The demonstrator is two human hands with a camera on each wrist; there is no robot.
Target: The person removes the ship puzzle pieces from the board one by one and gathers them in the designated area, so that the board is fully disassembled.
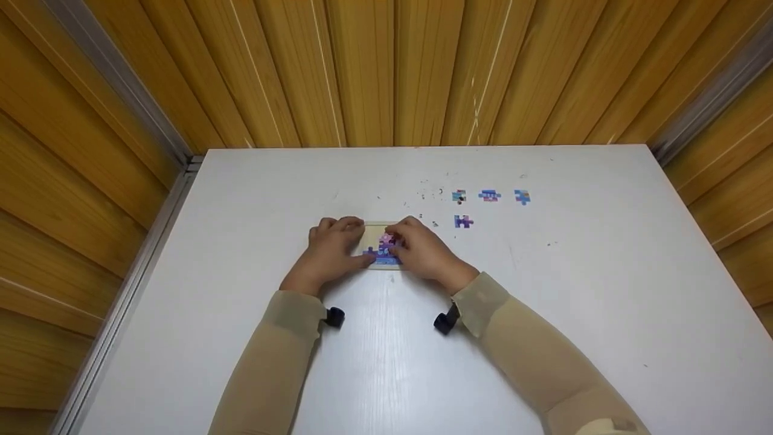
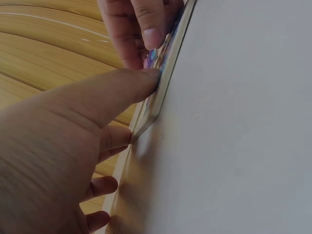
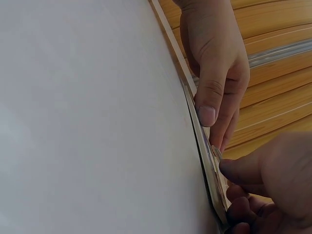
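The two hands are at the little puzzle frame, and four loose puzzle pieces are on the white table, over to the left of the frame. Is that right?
Not quite: the four loose puzzle pieces on the white table are to the right of the puzzle frame, not the left. The head view shows this.

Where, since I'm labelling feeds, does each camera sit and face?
Head: on the head, facing forward-down at the puzzle tray; left hand, right hand and sleeves show.
Left wrist: on that wrist, facing left hand and tray; right hand beyond.
Right wrist: on that wrist, facing right hand and tray; left hand beyond.
Both wrist views share tray and hands.
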